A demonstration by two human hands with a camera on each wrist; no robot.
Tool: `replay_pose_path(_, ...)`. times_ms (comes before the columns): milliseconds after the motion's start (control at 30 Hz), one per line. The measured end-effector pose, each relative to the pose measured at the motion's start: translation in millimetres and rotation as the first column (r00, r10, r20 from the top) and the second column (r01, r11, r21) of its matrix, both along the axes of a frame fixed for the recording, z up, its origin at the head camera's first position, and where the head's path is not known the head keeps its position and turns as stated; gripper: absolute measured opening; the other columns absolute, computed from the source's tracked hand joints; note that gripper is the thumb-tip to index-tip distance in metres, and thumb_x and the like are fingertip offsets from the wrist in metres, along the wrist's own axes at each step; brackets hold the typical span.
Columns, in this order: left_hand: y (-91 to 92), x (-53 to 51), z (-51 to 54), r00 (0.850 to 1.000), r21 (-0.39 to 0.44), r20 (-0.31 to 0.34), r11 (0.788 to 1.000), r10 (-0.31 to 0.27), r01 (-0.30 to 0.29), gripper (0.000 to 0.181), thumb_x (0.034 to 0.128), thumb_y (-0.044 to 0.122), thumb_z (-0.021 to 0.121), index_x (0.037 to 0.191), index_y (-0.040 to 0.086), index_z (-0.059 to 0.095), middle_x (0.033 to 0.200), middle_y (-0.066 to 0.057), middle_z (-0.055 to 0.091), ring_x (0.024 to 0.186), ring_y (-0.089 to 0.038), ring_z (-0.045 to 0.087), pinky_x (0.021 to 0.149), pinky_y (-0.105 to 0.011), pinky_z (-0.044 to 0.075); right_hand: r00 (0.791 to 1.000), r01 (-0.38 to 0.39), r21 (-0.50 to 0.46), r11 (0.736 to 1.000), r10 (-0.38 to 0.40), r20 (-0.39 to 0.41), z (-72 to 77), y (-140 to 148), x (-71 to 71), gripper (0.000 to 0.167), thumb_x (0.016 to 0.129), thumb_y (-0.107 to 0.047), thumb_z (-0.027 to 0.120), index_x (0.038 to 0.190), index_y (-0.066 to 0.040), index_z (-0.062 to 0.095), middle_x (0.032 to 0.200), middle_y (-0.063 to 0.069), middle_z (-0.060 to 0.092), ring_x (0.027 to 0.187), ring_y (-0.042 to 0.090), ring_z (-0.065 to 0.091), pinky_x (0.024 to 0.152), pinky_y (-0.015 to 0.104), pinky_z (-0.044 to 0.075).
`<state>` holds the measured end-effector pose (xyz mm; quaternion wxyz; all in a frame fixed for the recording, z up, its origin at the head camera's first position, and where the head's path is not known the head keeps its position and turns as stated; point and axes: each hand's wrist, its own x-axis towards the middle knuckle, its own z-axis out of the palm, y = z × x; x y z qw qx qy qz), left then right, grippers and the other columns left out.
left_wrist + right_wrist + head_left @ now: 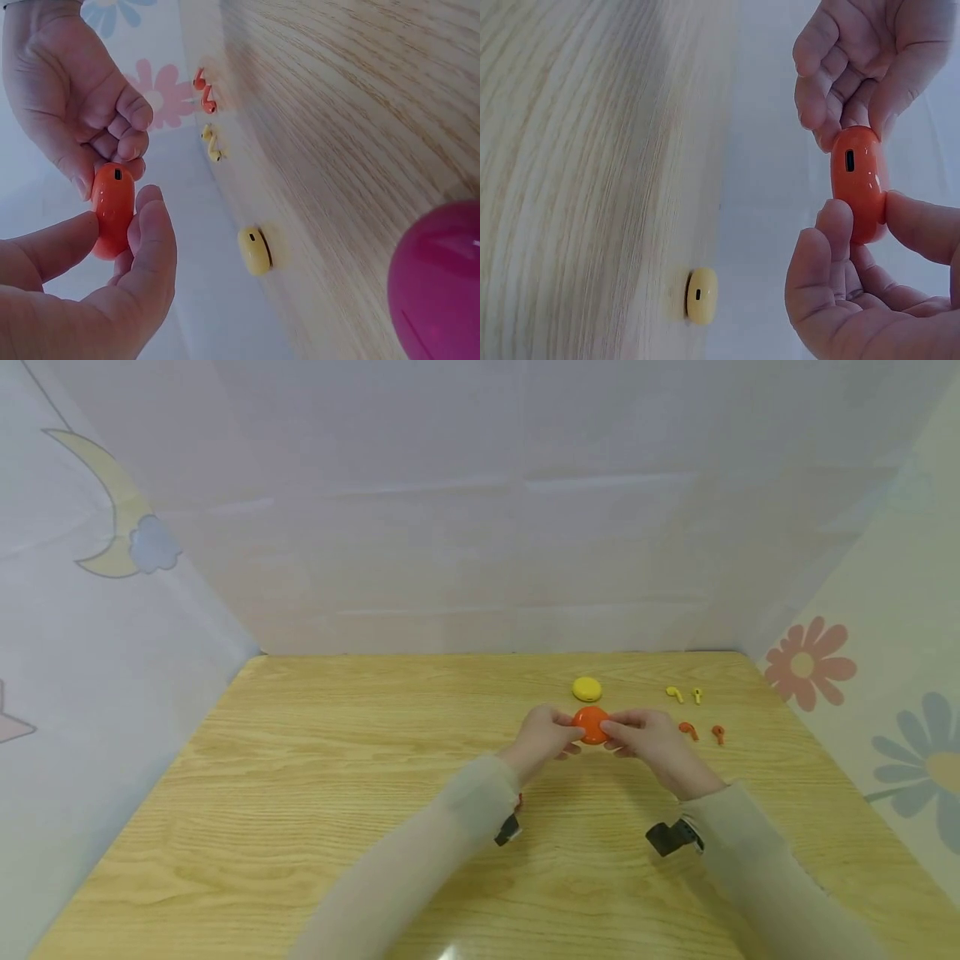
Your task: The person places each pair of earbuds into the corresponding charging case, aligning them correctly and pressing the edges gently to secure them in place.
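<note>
Both hands hold an orange earbud charging case (592,725) above the table, one at each side. My left hand (542,737) pinches its left edge between thumb and fingers. On the opposite edge, my right hand (647,739) pinches it the same way. A small charging port shows on the rim of the orange case (859,184) in the right wrist view. No seam or opened lid is visible. Beyond the hands lies a yellow earbud case (587,688). Two orange earbuds (688,730) rest to the right of my right hand, with two yellow earbuds (675,694) behind them.
A magenta rounded object (442,281) sits close to my left wrist, mostly hidden by the arm in the head view. The wooden table (300,760) meets a pale fabric wall (450,560) at the back, with printed cloth walls at both sides.
</note>
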<state>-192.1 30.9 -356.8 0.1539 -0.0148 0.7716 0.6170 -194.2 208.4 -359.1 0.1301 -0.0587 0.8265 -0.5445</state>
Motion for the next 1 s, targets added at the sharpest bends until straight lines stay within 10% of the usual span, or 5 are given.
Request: replay_pose_path(1000, -34.0, 20.6, -1.1, 0.998, 0.050, -0.067, 0.999, -0.016, 0.019, 0.023, 0.0953, 0.007, 0.061, 0.113, -0.007, 0.064, 0.100, -0.012, 0.069, 0.083, -0.020, 0.068, 0.080, -0.037, 0.056, 0.999, -0.028, -0.045, 0.999, 0.027, -0.034, -0.8, -25.1, 12.0, 0.040, 0.099, -0.017, 0.057, 0.124, 0.014, 0.053, 0.101, 0.013, 0.067, 0.086, 0.019, 0.063, 0.076, 0.027, 0.054)
